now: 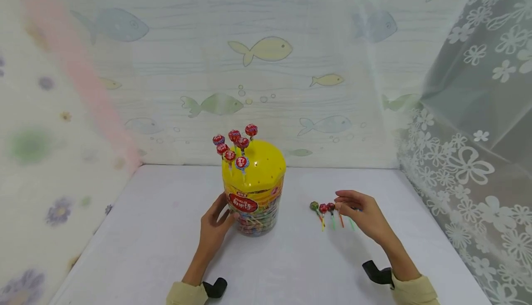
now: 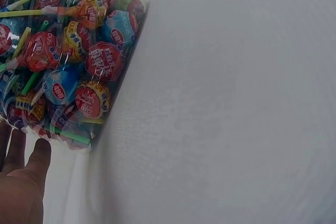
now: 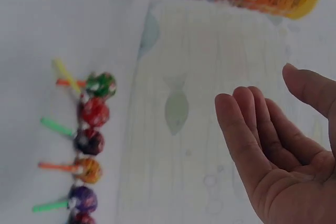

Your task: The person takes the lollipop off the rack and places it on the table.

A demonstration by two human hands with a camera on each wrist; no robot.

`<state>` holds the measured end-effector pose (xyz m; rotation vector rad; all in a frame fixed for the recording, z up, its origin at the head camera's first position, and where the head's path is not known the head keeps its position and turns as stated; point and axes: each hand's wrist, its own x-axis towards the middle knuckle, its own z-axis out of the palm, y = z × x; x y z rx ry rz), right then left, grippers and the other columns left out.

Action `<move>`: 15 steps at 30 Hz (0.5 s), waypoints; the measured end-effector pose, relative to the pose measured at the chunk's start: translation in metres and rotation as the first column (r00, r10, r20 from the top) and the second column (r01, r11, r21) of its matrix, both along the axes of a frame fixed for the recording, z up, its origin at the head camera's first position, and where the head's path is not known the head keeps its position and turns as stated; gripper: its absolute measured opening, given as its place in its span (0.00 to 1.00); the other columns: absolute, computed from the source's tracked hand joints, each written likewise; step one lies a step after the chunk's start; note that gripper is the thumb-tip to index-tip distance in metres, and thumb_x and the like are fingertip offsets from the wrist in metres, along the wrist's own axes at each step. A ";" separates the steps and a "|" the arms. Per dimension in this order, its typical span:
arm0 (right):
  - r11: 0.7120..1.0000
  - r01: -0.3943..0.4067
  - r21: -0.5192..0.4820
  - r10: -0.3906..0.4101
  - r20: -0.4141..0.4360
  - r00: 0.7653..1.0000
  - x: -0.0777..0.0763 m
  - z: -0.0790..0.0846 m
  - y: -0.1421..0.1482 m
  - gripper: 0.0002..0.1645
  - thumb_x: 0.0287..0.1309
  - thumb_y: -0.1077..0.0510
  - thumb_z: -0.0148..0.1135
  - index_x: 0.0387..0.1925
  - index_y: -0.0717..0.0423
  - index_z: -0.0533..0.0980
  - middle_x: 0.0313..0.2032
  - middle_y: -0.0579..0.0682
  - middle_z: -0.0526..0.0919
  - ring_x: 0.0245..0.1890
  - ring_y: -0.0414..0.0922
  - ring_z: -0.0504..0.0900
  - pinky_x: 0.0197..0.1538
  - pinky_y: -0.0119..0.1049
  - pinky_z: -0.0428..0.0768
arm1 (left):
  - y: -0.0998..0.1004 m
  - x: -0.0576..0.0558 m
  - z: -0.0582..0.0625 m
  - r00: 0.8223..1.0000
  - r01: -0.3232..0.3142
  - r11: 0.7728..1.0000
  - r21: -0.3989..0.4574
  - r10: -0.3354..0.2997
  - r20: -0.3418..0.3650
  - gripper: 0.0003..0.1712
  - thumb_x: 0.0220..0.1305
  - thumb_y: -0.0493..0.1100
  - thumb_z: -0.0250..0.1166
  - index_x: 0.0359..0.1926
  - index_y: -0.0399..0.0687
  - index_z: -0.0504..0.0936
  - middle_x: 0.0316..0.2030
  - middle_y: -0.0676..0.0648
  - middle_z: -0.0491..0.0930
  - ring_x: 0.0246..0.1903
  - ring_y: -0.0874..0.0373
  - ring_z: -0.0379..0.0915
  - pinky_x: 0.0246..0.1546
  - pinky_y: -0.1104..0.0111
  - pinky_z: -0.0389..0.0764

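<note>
A clear jar point(image 1: 257, 215) full of wrapped lollipops stands upright on the table in the head view, under a domed yellow lid point(image 1: 266, 164). Several red-wrapped lollipops point(image 1: 242, 162) stick up from the lid's left half. My left hand point(image 1: 213, 231) holds the jar low on its left side, thumb toward the front; in the left wrist view its fingertips point(image 2: 42, 148) meet the jar's lower part. To the right, my right hand point(image 1: 365, 217) hovers over a row of loose lollipops with nothing in it, fingers extended and thumb apart in the right wrist view. A green lollipop point(image 3: 101, 85) heads that row.
The white-covered table point(image 1: 291, 268) reaches back to a fish-print curtain point(image 1: 266, 83). Flower-print fabric point(image 1: 62, 212) borders the left side, and sheer floral lace point(image 1: 469, 185) hangs along the right. Small holes dot the lid's right half.
</note>
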<state>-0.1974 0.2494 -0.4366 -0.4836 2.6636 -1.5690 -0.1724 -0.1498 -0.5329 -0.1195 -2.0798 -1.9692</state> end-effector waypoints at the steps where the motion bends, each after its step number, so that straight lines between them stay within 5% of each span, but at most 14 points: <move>1: 1.000 -0.005 -0.004 0.005 -0.015 1.000 0.001 0.002 -0.007 0.22 0.70 0.58 0.62 0.61 0.64 0.76 0.50 0.60 0.85 0.47 0.47 0.86 0.47 0.27 0.86 | 0.000 0.000 0.000 1.000 0.000 1.000 -0.002 0.000 0.000 0.40 0.67 0.36 0.69 0.77 0.49 0.64 0.73 0.46 0.67 0.70 0.62 0.65 0.71 0.56 0.69; 7: 0.990 -0.054 -0.130 0.041 -0.103 0.994 0.004 0.019 -0.052 0.18 0.67 0.62 0.65 0.57 0.62 0.79 0.46 0.57 0.86 0.46 0.38 0.83 0.47 0.27 0.86 | -0.001 0.002 0.002 1.000 0.001 1.000 -0.003 -0.001 0.001 0.40 0.67 0.36 0.68 0.77 0.49 0.64 0.73 0.46 0.67 0.70 0.62 0.64 0.71 0.57 0.69; 15: 0.948 -0.113 -0.298 0.037 -0.249 0.968 0.001 0.057 -0.095 0.14 0.66 0.66 0.64 0.52 0.65 0.80 0.43 0.63 0.84 0.45 0.41 0.83 0.51 0.27 0.86 | 0.000 0.003 0.003 1.000 0.001 1.000 0.012 -0.001 0.007 0.40 0.66 0.36 0.69 0.76 0.50 0.64 0.73 0.47 0.67 0.71 0.59 0.64 0.71 0.57 0.70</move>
